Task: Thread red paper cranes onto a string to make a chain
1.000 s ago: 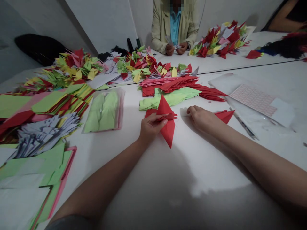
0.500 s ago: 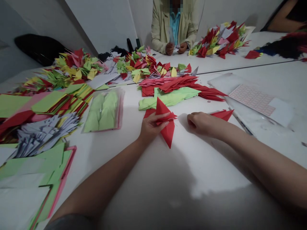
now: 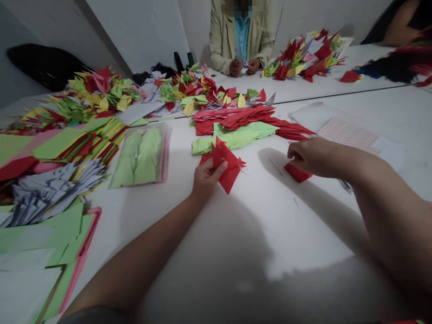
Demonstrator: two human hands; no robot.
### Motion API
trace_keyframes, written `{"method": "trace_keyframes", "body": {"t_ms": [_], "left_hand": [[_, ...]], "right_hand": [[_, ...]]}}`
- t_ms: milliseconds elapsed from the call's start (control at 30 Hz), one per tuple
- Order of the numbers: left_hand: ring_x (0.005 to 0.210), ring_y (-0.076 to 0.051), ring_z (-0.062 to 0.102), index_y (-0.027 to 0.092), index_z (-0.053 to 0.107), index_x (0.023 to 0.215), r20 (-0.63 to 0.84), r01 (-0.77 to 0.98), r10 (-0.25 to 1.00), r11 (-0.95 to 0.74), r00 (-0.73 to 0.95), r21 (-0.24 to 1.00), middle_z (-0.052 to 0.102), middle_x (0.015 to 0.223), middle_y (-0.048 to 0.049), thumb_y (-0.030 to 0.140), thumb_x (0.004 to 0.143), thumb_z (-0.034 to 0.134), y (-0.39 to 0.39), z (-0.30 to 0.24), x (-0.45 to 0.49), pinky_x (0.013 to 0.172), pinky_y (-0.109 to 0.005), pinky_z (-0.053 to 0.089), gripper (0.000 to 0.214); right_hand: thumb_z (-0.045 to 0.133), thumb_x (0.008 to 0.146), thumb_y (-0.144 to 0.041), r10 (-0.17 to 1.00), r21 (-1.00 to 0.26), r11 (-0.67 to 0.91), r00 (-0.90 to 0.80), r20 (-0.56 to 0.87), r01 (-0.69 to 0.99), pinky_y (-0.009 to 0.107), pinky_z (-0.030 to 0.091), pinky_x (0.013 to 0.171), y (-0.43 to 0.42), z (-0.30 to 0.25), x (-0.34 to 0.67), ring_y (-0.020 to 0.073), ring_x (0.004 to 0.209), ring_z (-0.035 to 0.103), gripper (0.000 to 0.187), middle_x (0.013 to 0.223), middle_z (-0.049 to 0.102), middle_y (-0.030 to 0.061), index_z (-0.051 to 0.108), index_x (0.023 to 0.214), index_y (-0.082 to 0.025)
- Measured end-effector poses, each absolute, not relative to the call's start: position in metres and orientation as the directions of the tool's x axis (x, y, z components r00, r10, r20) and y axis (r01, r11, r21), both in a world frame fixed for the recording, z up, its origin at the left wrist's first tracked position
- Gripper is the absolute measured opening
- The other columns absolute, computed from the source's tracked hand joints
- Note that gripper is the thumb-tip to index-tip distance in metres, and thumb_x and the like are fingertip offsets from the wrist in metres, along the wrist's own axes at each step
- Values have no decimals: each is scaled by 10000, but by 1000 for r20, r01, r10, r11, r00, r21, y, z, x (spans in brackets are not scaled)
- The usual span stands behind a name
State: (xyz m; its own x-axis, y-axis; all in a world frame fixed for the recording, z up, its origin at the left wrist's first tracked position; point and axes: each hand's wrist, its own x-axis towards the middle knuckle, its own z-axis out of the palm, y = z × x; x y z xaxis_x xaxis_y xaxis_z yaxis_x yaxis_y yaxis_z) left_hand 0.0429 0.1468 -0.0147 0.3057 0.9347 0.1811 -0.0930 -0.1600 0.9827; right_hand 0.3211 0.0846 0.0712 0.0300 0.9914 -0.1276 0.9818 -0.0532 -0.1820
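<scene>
Head view: red paper [image 3: 229, 174] now tilted, kept tightly pinched in left hand [image 3: 206, 178] over bench [image 3: 297, 252]. Right hand [image 3: 302, 150] shifted to red piece [image 3: 299, 174], curled, hold cannot be told; both pieces now attended.

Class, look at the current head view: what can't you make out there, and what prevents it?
All in the head view:
Right hand: whether its fingertips grip anything; its curled fingers hide this.
Left hand: the fingertips behind the folded red paper, which covers them.
Red piece: its upper part, covered by the right hand.
Patterned sheet: its markings, too small and blurred.
Person at top right: largely cut off by the picture's edge.
</scene>
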Motion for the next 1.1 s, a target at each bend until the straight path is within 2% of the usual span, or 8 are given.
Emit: {"method": "trace_keyframes", "body": {"t_ms": [100,267,367,533,700,900,1000,1100], "left_hand": [[693,-161,633,172,724,825,173,-94,941,-152,291,984,675,738,-18,388,790,723,147,-16,43,631,-281,513,219],[658,-155,625,170,738,803,202,-56,924,-194,324,979,672,707,-15,353,772,745,142,-10,44,586,-278,511,186],[774,-197,672,191,758,869,245,-55,893,-242,378,969,714,813,-36,290,721,791,138,-6,46,677,-319,561,181],[947,-222,688,221,710,1114,307,-91,839,-299,449,950,721,987,-71,209,717,788,138,-8,46,854,-363,579,405],[992,-222,666,207,694,1144,356,-67,826,-364,437,929,711,1028,-82,196,695,796,142,-11,46,893,-368,573,460],[1073,-243,648,232,648,1214,320,-101,855,-306,407,947,674,1167,-90,228,655,839,143,-13,47,978,-419,532,591],[1125,-257,616,251,630,1238,349,-85,855,-344,384,935,637,1238,-94,241,674,827,145,-14,47,1015,-451,497,598],[1103,-252,605,258,631,1242,448,-21,837,-466,314,885,641,1207,-85,217,706,792,143,-10,46,987,-424,503,561]], "right_hand": [[561,786,-212,951,-83,-74,45,-305,994,299,391,530,88,63,309,199,578,590,116,698,658,91,656,727,-180],[525,798,-198,959,44,-35,46,-280,998,311,434,590,94,49,290,264,798,659,180,986,670,182,664,876,-114],[540,774,-150,954,33,-30,38,-298,999,310,442,594,95,44,286,269,787,666,159,939,679,181,671,858,-118],[555,764,-123,951,34,-6,17,-307,999,302,434,549,93,42,282,272,748,674,153,908,690,192,688,840,-115],[516,788,-87,963,98,70,-42,-265,993,307,440,565,87,38,280,281,769,682,183,886,697,203,692,830,-116],[486,802,-95,978,65,98,-84,-192,993,312,402,549,83,42,274,277,725,672,178,857,680,187,629,901,-131],[512,781,-145,972,-130,90,-116,-205,987,286,365,481,77,58,268,235,602,648,85,736,670,112,571,832,-180],[495,795,-150,907,-568,94,-305,-289,818,242,420,473,68,74,261,149,513,631,64,685,669,16,509,811,-211]]}}
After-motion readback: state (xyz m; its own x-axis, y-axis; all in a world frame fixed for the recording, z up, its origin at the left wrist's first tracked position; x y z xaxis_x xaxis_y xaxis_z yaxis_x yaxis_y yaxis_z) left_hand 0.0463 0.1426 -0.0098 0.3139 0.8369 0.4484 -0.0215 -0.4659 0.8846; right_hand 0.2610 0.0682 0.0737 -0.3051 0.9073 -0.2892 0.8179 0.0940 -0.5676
